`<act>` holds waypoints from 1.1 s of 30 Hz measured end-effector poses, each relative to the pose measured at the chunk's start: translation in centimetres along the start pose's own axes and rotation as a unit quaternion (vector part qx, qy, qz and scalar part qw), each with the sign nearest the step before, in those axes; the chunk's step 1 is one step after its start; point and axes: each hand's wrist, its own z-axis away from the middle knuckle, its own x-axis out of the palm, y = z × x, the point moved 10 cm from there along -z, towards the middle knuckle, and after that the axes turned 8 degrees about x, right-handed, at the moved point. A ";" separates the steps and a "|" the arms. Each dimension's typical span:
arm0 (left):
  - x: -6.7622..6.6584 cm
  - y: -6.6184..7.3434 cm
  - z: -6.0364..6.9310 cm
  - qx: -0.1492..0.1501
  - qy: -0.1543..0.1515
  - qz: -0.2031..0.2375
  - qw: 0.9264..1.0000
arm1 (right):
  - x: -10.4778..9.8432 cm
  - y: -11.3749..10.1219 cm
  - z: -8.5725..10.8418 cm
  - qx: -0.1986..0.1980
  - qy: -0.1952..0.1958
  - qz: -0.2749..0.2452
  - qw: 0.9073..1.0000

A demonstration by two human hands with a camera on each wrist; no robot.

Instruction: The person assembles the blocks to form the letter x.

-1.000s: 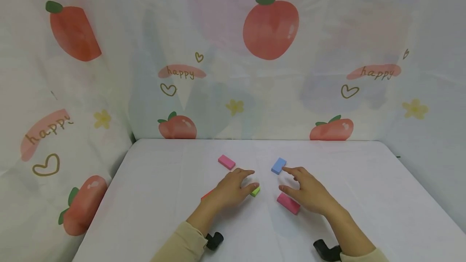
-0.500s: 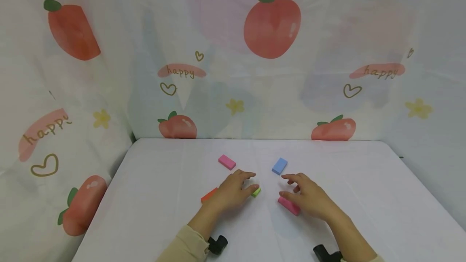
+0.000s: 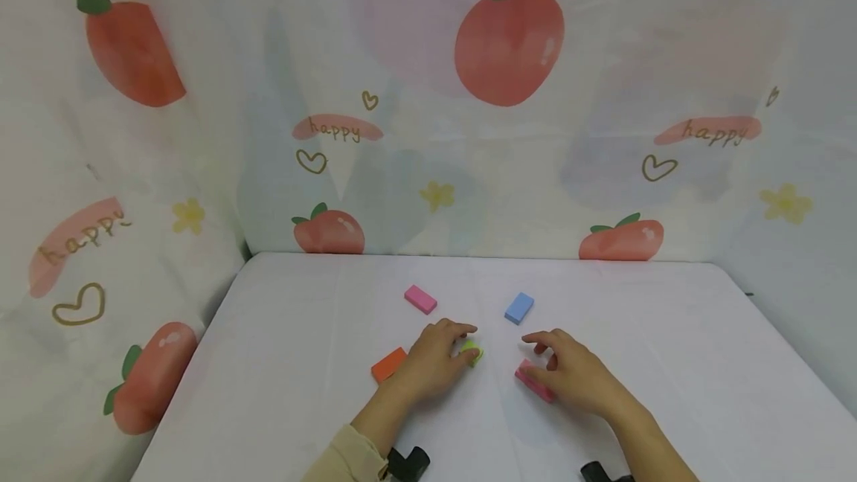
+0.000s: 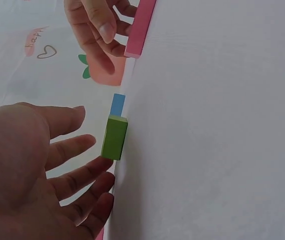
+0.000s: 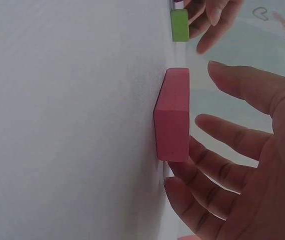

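My left hand (image 3: 431, 363) hovers around the green block (image 3: 472, 352), fingers spread and loosely bent, not gripping it. In the left wrist view that green block (image 4: 115, 137) stands in front of the fingers of the left hand (image 4: 47, 165). Over the dark pink block (image 3: 533, 381) is my right hand (image 3: 579, 374), its thumb above the block and fingers apart. The right wrist view has the dark pink block (image 5: 175, 115) beside the relaxed fingers of the right hand (image 5: 247, 150); whether a fingertip touches it, I cannot tell.
On the white table (image 3: 268, 393) lie a pink block (image 3: 420, 300) and a blue block (image 3: 519, 309) farther back. An orange block (image 3: 388, 364) is left of my left hand, partly covered by it. A patterned cloth (image 3: 402, 169) hangs behind the table.
My right hand has drawn back from beside the blue block, down toward the dark pink block. The left hand has lowered a little, and more of the orange block shows.
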 end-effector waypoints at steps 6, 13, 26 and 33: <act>0.1 -0.2 0.1 0.003 0.011 -0.002 1.000 | 0.2 0.2 0.0 -0.005 -0.005 0.001 1.000; 0.1 -0.2 0.1 -0.001 0.018 -0.002 1.000 | 0.2 0.6 0.1 -0.001 -0.018 -0.006 1.000; 0.6 -0.1 0.3 -0.001 0.041 -0.002 0.999 | 0.4 0.0 0.5 -0.016 -0.030 0.003 0.999; 0.8 -0.2 0.4 -0.005 0.046 -0.003 0.999 | 0.7 0.0 0.4 -0.011 -0.033 0.010 0.999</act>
